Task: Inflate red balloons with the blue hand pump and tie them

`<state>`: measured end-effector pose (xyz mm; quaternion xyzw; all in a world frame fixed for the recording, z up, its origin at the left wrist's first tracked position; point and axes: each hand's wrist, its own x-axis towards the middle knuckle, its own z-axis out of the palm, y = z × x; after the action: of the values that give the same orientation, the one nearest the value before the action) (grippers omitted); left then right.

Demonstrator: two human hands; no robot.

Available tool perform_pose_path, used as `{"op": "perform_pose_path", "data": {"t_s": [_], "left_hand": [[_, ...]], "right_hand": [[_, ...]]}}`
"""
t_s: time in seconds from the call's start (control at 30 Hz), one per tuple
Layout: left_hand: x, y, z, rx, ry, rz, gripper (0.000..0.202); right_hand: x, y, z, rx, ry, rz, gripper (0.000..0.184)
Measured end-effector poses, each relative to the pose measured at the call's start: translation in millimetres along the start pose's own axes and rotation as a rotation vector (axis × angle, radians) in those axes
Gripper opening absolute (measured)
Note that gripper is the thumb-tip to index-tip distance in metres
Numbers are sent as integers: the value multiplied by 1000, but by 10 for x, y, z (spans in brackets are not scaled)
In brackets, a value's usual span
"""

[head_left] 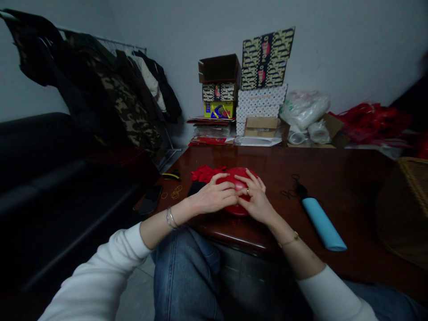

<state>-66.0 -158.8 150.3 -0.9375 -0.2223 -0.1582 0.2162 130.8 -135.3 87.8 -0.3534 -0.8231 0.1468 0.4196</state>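
Observation:
A round, blown-up red balloon (239,209) is between my hands at the table's near edge. My left hand (216,195) bears on its left side, fingers bent over the front. On the right, my right hand (256,196) curls over it, wearing a ring, and the fingertips of both hands meet near its middle. What the fingertips pinch there is hidden. Just behind my left hand lies a heap of limp red balloons (204,173), with a dark object (196,188) partly covered by that hand.
A light-blue cylindrical pump (323,224) lies to the right, beside a dark cord (288,193). Yellow rubber bands (176,192) and a phone (151,199) are at left. Stacked boxes (261,107) stand at the back, a wicker basket (404,209) at far right.

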Motion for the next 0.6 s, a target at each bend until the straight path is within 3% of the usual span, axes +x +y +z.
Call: {"op": "perform_pose_path", "data": {"t_s": [0.17, 0.47, 0.6], "left_hand": [[-48, -20, 73, 11, -22, -63, 23], [-190, -26, 127, -20, 117, -70, 20], [-224, -25, 135, -14, 74, -174, 17]], "right_hand": [[-29, -17, 20, 27, 37, 13, 8], [-44, 20, 2, 134, 79, 47, 9], [-36, 56, -1, 229, 130, 80, 12]]}}
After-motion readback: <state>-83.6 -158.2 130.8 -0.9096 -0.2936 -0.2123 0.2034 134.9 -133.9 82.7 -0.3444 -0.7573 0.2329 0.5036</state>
